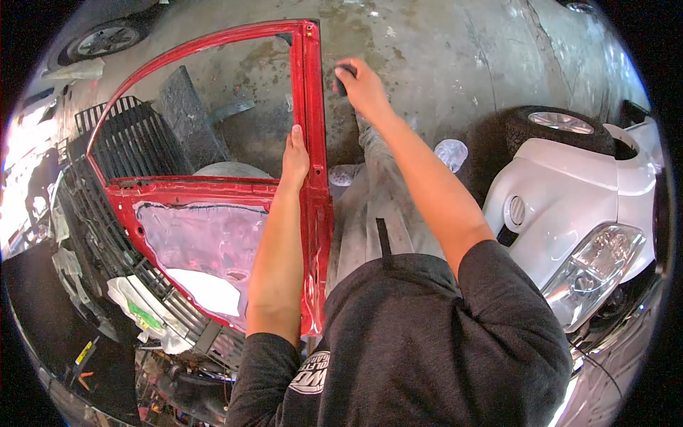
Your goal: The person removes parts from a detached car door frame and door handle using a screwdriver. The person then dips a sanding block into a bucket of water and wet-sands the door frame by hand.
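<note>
A red car door (311, 92) stands on edge in front of me, with a bare window opening and a clouded plastic sheet (206, 231) over its lower panel. My left hand (295, 158) is closed round the upright window frame, thumb along the near side and its other fingers mostly hidden. To the right of that frame, my right hand (364, 87) grips a small dark pad (346, 77), slightly blurred. The pad is close to the door's edge; whether it touches I cannot tell.
At right stands a white car front (562, 181) with a headlight (601, 260); a wheel (558, 124) lies behind it. Black slatted grilles (131, 139) and other parts lean at left. A clear plastic bag-like item (451, 154) sits on the stained concrete floor (441, 57).
</note>
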Demonstrator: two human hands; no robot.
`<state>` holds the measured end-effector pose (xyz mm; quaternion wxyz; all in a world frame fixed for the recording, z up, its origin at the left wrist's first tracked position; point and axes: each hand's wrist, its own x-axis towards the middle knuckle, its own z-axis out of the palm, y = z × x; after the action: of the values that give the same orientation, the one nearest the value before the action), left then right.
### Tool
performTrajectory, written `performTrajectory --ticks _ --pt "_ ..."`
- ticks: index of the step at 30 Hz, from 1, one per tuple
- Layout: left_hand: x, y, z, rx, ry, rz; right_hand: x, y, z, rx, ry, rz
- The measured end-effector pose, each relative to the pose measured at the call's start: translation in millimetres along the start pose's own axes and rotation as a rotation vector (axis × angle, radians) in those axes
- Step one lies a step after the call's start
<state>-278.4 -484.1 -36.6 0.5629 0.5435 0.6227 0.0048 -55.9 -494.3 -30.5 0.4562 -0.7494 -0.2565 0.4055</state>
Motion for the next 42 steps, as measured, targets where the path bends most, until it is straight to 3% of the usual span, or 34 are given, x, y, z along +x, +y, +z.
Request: performTrajectory --ticks 2,5,8,14,21,29,38,42 --pt "0.1 0.1 0.8 0.001 0.004 0.001 12.9 -17.7 6.2 -0.228 0.124 -0.054" --pt "-2.7 3.2 0.4 0.009 0.025 -0.01 18.6 -55.0 9.2 -0.076 0.137 0.018" --pt "-4.8 3.7 -0.7 -0.015 0.015 0.021 42.6 -39.9 24.2 -0.204 0.305 -0.148" --pt "5.3 -9.5 1.6 0.002 0.024 0.042 54.7 -48.3 28.2 -0.305 0.297 -0.128" --pt "1.6 -1.9 3.1 0.002 0.034 0.028 46.4 -53.0 24.1 -0.459 0.214 -0.078" --pt "2.9 -4.4 5.1 0.036 0.062 0.053 -44.4 -14.0 43.7 -0.559 0.02 0.108" --pt "4.8 -6.8 4.6 0.016 0.066 0.076 -82.2 48.8 53.9 -0.478 -0.248 0.182" --pt "-0.4 -4.8 4.7 0.008 0.087 0.111 -33.7 -6.3 20.2 -0.622 -0.166 -0.032"
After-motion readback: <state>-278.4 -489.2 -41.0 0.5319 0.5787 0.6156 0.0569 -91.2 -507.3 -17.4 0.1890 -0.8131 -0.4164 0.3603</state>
